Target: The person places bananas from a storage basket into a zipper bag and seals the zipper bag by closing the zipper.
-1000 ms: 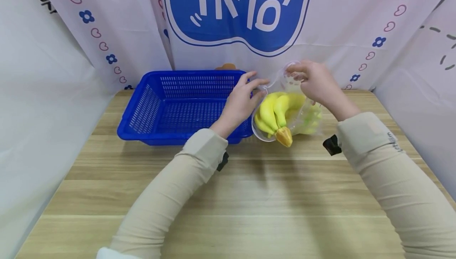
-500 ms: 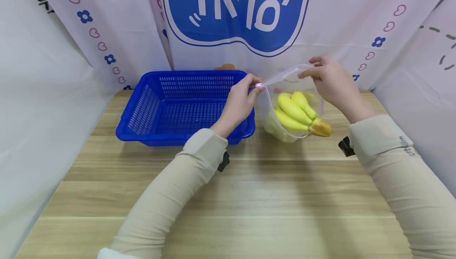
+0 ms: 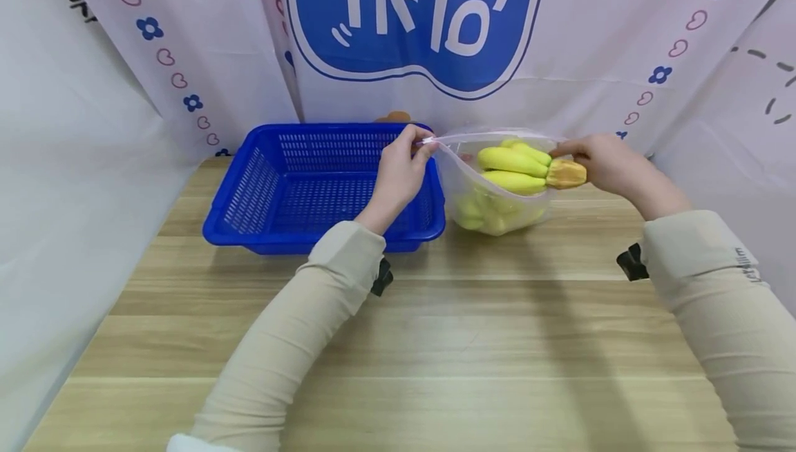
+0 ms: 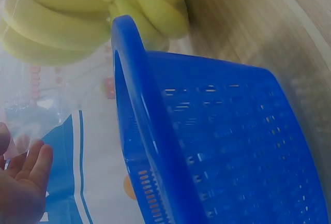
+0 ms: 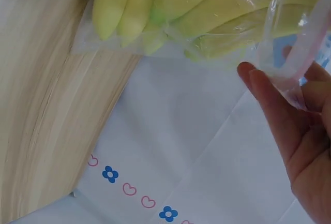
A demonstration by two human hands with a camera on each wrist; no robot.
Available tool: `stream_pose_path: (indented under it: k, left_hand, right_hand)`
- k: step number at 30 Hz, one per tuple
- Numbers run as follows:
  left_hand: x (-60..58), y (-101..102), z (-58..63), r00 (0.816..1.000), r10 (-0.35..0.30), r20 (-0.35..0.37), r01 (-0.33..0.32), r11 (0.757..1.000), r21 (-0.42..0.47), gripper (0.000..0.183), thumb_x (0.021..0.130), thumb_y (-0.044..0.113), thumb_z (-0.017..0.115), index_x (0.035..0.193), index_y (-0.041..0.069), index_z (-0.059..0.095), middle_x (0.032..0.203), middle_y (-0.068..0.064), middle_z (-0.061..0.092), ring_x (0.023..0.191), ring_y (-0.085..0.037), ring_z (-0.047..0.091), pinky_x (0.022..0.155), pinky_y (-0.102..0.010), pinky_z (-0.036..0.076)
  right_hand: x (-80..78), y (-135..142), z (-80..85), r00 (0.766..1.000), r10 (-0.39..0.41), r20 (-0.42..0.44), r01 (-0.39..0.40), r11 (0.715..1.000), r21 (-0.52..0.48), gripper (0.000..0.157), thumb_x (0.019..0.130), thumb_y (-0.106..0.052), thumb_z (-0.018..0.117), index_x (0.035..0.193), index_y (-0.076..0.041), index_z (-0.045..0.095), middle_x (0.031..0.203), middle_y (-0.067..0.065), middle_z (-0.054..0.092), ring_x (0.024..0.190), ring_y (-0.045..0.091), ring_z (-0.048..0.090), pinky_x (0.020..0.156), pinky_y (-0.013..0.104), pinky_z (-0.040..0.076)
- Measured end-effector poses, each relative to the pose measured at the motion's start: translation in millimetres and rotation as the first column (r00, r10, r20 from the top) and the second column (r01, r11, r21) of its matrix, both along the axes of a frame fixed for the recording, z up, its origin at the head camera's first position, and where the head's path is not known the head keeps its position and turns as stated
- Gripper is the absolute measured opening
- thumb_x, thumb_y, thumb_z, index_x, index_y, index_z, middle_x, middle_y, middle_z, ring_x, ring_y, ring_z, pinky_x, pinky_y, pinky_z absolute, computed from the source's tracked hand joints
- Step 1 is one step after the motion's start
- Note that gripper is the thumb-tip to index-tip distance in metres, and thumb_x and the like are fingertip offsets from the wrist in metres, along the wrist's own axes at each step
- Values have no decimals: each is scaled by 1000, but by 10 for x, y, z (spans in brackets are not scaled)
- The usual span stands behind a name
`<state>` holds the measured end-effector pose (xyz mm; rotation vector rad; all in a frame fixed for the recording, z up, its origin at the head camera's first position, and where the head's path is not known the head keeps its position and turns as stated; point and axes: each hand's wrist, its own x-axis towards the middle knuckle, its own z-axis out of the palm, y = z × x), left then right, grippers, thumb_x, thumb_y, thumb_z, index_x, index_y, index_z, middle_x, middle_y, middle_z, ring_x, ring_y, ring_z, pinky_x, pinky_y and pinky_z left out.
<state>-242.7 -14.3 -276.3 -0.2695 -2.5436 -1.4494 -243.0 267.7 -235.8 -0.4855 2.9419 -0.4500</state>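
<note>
A clear zip bag point(image 3: 460, 186) hangs between my hands, its mouth spread wide. Inside it are bananas point(image 3: 513, 168), and the brown stem end of one bunch pokes out over the rim at the right. With thumb and fingers my left hand point(image 3: 401, 168) pinches the bag's left top corner by the slider. My right hand point(image 3: 618, 168) holds the right end of the mouth, beside the stem. In the right wrist view the bag's pinkish zip edge point(image 5: 305, 48) lies between thumb and fingers. More bananas point(image 4: 57, 22) show through the plastic in the left wrist view.
A blue perforated plastic basket point(image 3: 323, 231) stands on the wooden table point(image 3: 398, 341), close to the bag's left side. Behind the table hangs a white cloth point(image 3: 597, 37) with a blue print. White sheets drape both sides.
The bag's mouth has been pulled wider and straighter. My right hand has moved right and lower; my left has shifted slightly left. The banana stem has swung round to point right.
</note>
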Motion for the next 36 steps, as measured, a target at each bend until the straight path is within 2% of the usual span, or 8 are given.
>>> stream_pose_path:
  k: [3,6,12,19,22,25,28,36]
  left_hand:
    - [3,-2,11,1000,-7,-5,7,1000,-5,27,97,25,51,113,5,58,113,-11,67,96,-20,61,82,-30,52]
    - [7,-1,22,1000,-10,-11,10,1000,-5,27,97,25,51,113,5,58,113,-11,67,97,-20,61,84,-31,53]
    - [-5,3,28,999,-4,-41,4,1000,14,27,98,25,51,114,4,58,118,-11,63,108,-22,63,91,-31,54]
    - [-18,0,49,999,19,-34,-16,996,88,26,99,23,52,115,3,57,123,-12,57,117,-26,61,95,-33,53]
    - [-20,0,50,999,31,-32,-27,995,92,26,98,22,52,114,3,57,121,-12,57,112,-25,63,92,-31,54]
    - [-22,0,47,998,41,-45,-37,995,91,26,98,22,53,114,1,58,119,-14,57,104,-24,63,87,-31,54]
    - [-31,-12,36,996,60,-61,-55,995,83,27,98,22,53,113,1,59,117,-14,57,96,-22,61,82,-30,53]
    - [-53,-35,14,994,88,-62,-82,992,93,29,98,22,52,115,-1,58,121,-16,56,100,-24,62,84,-32,53]
  right_hand:
    - [-6,36,22,997,-74,38,77,995,-59,37,97,2,35,127,5,57,134,35,47,97,40,62,71,37,57]
    - [-11,29,56,993,-108,48,114,985,-132,40,97,3,32,129,4,56,132,33,51,82,26,65,61,24,56]
    - [2,-1,139,993,-121,8,118,960,-255,34,99,-9,44,127,4,58,124,31,58,77,-3,61,64,14,54]
    - [25,9,192,987,-116,114,145,946,-289,50,94,-18,50,142,-6,44,137,19,53,115,18,54,72,5,42]
    - [36,14,173,991,-78,107,106,951,-289,54,90,-9,55,142,-2,42,136,23,52,107,10,54,73,3,39]
    - [52,19,138,998,-61,27,66,963,-261,55,86,-11,66,136,1,49,129,24,57,89,-2,50,70,3,38]
    - [65,26,113,999,-39,-15,34,970,-239,53,84,-17,73,131,0,56,128,22,58,95,1,55,81,10,45]
    - [62,66,80,994,-30,-108,6,975,-221,17,84,-20,73,88,-3,74,116,16,64,82,-18,44,74,6,37]
